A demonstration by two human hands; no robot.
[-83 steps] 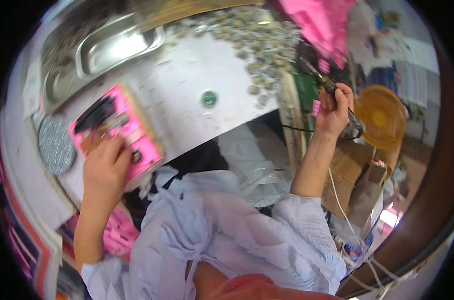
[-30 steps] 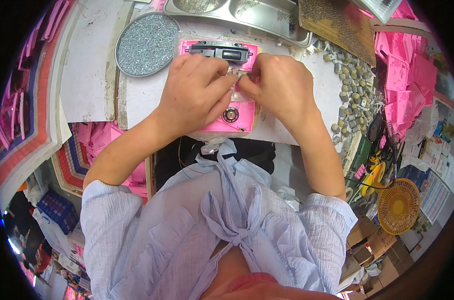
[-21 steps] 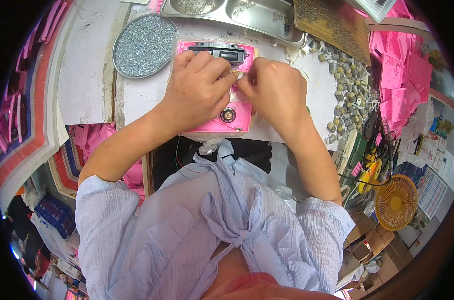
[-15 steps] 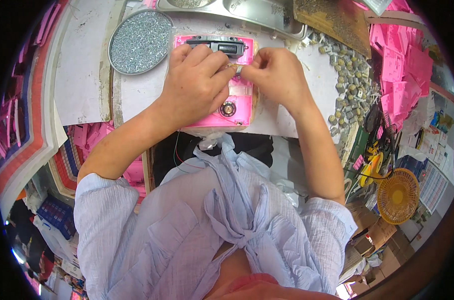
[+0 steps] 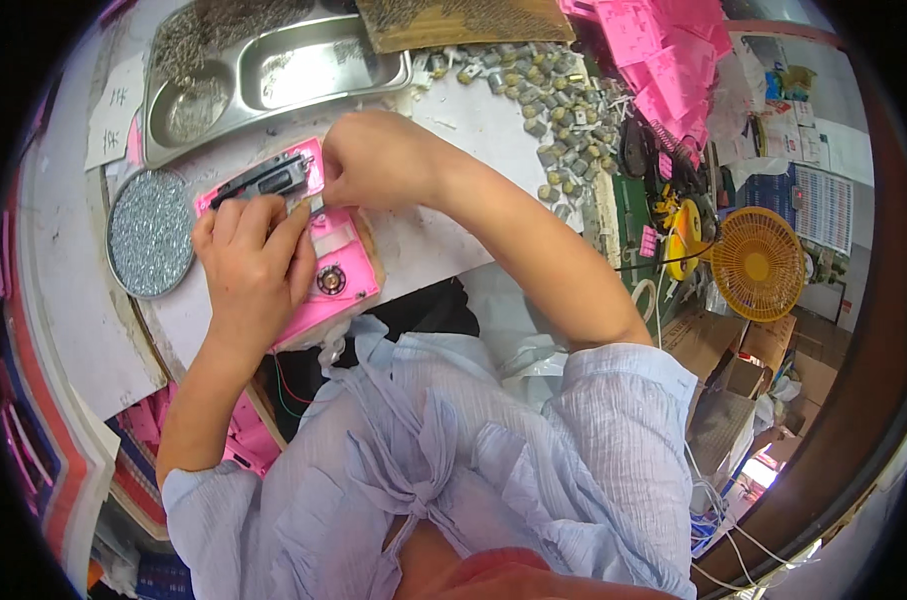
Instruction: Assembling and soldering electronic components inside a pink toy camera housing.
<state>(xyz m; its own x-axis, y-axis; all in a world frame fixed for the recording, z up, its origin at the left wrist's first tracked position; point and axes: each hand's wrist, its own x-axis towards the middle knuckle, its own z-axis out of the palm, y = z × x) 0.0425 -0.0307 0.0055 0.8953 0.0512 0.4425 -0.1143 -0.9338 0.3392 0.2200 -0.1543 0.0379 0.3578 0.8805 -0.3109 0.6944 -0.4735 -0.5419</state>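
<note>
A pink plastic casing point(image 5: 358, 290) lies tilted on the worktable, with a black slotted part point(image 5: 268, 180) across its far end. Nearer to me, a round black speaker point(image 5: 330, 280) sits in the casing. My left hand point(image 5: 253, 265) is closed over the casing's left side, its index fingertip pressing by a small silver-and-yellowish part point(image 5: 316, 203). From the right, my right hand point(image 5: 378, 160) pinches at that same spot; its fingertips are partly hidden, so what they hold cannot be made out.
A round dish of small silver screws point(image 5: 151, 235) stands left of the casing. Behind is a steel compartment tray point(image 5: 323, 65) with small metal pieces, beside a brown board point(image 5: 463, 22). Several small motors point(image 5: 563, 110) lie heaped right, near pink plastic pieces point(image 5: 663, 55) and a yellow fan point(image 5: 756, 262).
The view has swung to the right, so the casing and both hands appear farther left and turned. Both hands stay at the same spot on the casing.
</note>
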